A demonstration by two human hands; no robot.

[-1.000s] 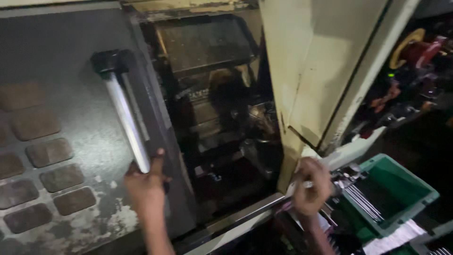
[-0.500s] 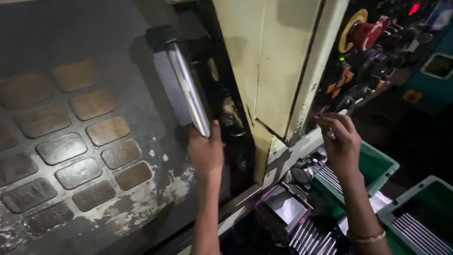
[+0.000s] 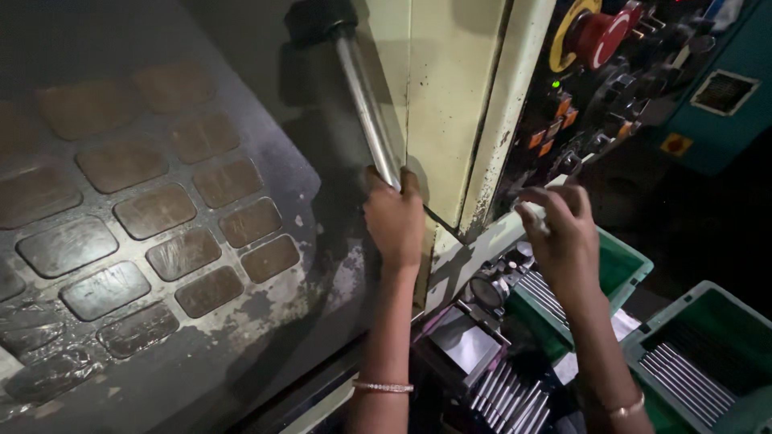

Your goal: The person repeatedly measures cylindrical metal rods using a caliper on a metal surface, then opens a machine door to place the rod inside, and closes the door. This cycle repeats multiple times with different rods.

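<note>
Steel, bright and round, the door handle (image 3: 367, 112) runs up the dark sliding door (image 3: 161, 209) of the machine, and the left hand (image 3: 394, 221) is wrapped around its lower end in a full, tight grip. The door's edge sits right against the cream frame (image 3: 450, 104), so the opening looks shut or very nearly so. The right hand (image 3: 563, 233) hovers just below the control panel (image 3: 611, 72), fingers loosely curled and part open; something small and pale may sit at the fingertips, but it is too blurred to tell whether they hold anything. A red stop button (image 3: 599, 36) sits high on that panel. Below the hands, green bins (image 3: 708, 354) hold rows of thin metal rods (image 3: 687, 374).

The left knuckles lie close to where door meets frame, so a hard shove could pinch them in that seam. The right hand is near many small buttons, and a careless reach might press the wrong one. A wrist bangle (image 3: 383, 386) could catch on an edge.
</note>
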